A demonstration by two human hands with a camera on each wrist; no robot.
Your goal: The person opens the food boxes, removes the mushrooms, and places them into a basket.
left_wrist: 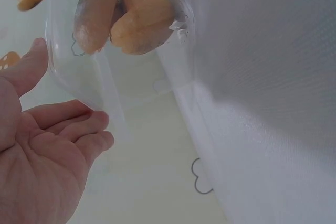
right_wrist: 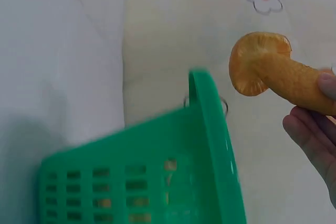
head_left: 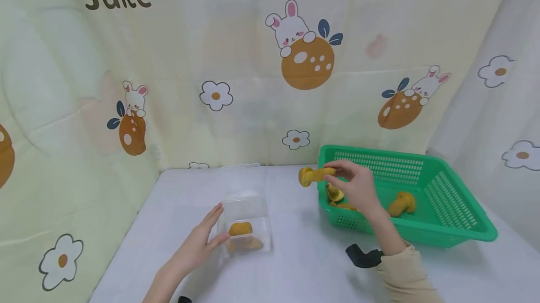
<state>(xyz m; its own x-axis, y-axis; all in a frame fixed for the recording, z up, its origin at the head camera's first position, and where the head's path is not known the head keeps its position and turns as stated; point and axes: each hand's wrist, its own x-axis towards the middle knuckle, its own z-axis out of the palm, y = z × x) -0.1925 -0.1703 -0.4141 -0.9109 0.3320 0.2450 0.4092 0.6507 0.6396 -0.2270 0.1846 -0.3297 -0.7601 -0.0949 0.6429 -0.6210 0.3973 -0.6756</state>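
Observation:
My right hand [head_left: 356, 185] pinches a yellow-brown mushroom [head_left: 306, 177] by its stem, above the left rim of the green basket [head_left: 453, 236]. Its cap points left, away from the fingers; the right wrist view shows the ribbed underside of the cap [right_wrist: 262, 61]. With fingers extended, my left hand [head_left: 200, 242] lies against the left side of a clear plastic box [head_left: 267, 216]. Several mushrooms lie inside this box, among them a yellow mushroom [head_left: 240, 229]; the left wrist view shows the mushrooms [left_wrist: 144, 24] through the clear wall.
More mushrooms lie in the basket, a curved mushroom [head_left: 402, 204] at its middle and others [head_left: 334, 193] at its left end. A white cloth covers the table [head_left: 308, 275]. Behind it hangs a printed curtain [head_left: 249, 129]. A black wrist mount [head_left: 363, 257] sits below my right wrist.

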